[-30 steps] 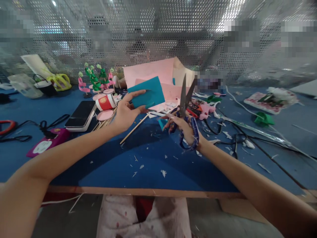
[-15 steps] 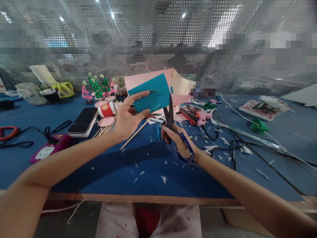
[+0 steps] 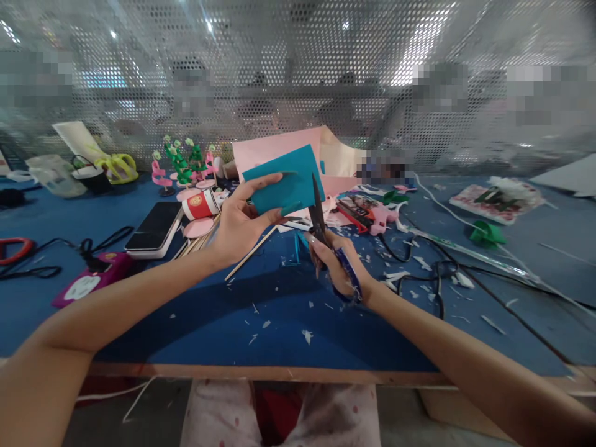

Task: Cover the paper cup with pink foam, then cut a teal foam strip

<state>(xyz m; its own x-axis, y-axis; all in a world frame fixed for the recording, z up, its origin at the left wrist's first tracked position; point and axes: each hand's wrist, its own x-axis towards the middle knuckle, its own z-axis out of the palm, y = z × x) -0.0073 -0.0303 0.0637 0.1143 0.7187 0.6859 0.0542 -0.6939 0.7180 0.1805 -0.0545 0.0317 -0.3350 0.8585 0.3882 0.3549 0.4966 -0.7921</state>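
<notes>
My left hand (image 3: pixel 242 220) pinches a teal sheet of paper (image 3: pixel 285 183) and holds it up above the blue table (image 3: pixel 279 310). My right hand (image 3: pixel 338 264) grips blue-handled scissors (image 3: pixel 321 217). Their dark blades point up, closed together at the sheet's right edge. A small teal offcut (image 3: pixel 298 245) sits just left of my right hand, by its fingers. A thin wooden stick (image 3: pixel 249 251) lies on the table below my left hand.
Pink sheets (image 3: pixel 279 149) stand behind the teal one. A phone (image 3: pixel 156 226), a red-and-white paper cup (image 3: pixel 200 205), pink and green paper figures (image 3: pixel 181 164) and a purple card (image 3: pixel 93 279) lie left. A pink glue gun (image 3: pixel 377 217), black cables (image 3: pixel 433 273) and paper scraps lie right. A perforated metal screen backs the table.
My right hand swung the scissors left from beside the sheet to its right edge, and the open blades closed. My left hand lifted the teal sheet slightly.
</notes>
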